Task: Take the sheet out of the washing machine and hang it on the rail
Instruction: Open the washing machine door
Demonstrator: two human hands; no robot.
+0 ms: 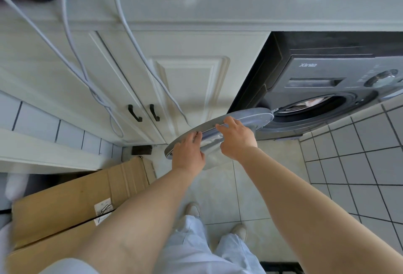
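Head view: washing machine (327,82) door (220,130) swung open; left hand (188,154) and right hand (236,139) both curl their grip over its top edge. Sheet (314,102), pale fabric, sits in drum. Removal, hanging not yet done; no rail visible.

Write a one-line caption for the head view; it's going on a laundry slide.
Both hands, left and right, grip the open washing machine door; laundry waits in the drum.

Bright, even daylight; wide-angle edges warp and blur.
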